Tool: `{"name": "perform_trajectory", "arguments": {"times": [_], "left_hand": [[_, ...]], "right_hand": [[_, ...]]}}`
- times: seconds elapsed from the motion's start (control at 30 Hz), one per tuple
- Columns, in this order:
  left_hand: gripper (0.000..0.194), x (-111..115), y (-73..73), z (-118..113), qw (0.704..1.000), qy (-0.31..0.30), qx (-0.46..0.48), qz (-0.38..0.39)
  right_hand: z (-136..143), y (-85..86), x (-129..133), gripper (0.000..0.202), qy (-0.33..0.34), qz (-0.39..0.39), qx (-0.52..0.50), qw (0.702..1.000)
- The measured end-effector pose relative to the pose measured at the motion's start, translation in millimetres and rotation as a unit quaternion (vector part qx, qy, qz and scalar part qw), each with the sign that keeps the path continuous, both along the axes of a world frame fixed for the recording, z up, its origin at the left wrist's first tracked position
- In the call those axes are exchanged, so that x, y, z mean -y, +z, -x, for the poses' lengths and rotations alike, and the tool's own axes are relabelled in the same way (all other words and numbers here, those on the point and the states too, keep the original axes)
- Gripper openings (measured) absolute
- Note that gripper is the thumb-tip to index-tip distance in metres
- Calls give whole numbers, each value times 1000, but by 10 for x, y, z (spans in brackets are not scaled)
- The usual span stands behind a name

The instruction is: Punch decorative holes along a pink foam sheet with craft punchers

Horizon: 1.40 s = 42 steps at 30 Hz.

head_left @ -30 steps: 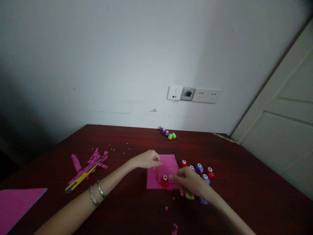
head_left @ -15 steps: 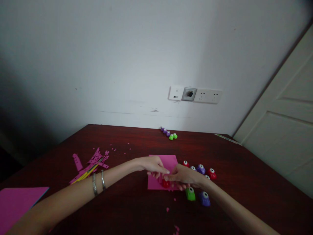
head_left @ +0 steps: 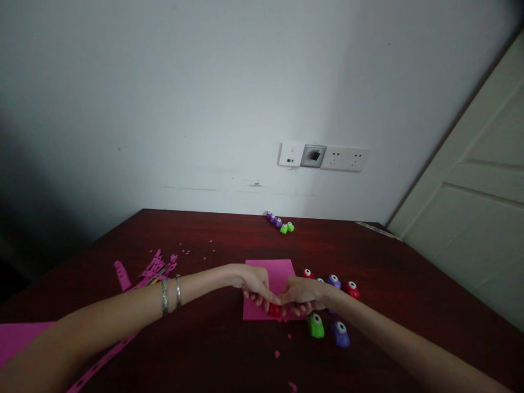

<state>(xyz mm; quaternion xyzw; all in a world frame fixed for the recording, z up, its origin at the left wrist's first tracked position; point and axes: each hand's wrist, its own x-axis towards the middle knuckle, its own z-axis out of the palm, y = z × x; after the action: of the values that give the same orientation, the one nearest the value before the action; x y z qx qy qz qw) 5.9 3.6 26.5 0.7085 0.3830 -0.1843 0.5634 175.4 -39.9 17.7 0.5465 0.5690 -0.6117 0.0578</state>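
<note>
A red craft punch [head_left: 274, 311] sits at the near part of a square pink paper sheet [head_left: 276, 270]; the hands hide much of it. My left hand [head_left: 256, 285] is closed around its left side, index finger pressed on top. From the right, my right hand [head_left: 302, 296] grips the same punch, its thumb or finger meeting the left fingertip. Close to my right hand are a green punch [head_left: 316, 326], a purple punch [head_left: 340, 334] and another red punch [head_left: 352, 290].
Pink paper strips [head_left: 153, 266] with punched holes lie at the left beside small scraps. Another pink sheet [head_left: 24, 335] is at the left edge. Several purple and green punches [head_left: 279, 222] stand near the wall. Tiny pink cut-outs [head_left: 277, 354] are scattered in front.
Both hands have come together lower over the red punch, fingertips now meeting on top of it. A long pink strip now shows below my left forearm. The view has shifted slightly.
</note>
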Motion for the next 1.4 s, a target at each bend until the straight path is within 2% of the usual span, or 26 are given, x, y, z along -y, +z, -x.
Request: {"name": "perform_trajectory", "arguments": {"times": [0.17,0.33,0.47,0.73,0.83,1.07,1.33,1.4], "left_hand": [[45,-82,7,-59,997,-7,-50,55],[41,-199,-92,-99,986,-59,-38,148],[40,-256,-168,-129,981,-100,-23,164],[47,-223,-172,-107,978,-121,29,167],[49,-195,-183,-91,980,-108,38,163],[48,-129,-221,-70,989,-16,25,144],[46,-130,-163,-80,989,-8,6,148],[46,-138,-146,-89,989,-25,-13,147]], "right_hand": [[12,-39,-149,25,24,75,2,997],[45,-33,-229,30,47,116,-7,992],[56,-5,-248,29,61,137,-13,989],[42,36,-228,26,62,130,-39,989],[47,36,-219,22,58,124,-47,989],[77,78,-195,23,62,115,-47,990],[75,56,-165,25,65,72,-24,995],[70,55,-143,26,69,52,-16,996]]}}
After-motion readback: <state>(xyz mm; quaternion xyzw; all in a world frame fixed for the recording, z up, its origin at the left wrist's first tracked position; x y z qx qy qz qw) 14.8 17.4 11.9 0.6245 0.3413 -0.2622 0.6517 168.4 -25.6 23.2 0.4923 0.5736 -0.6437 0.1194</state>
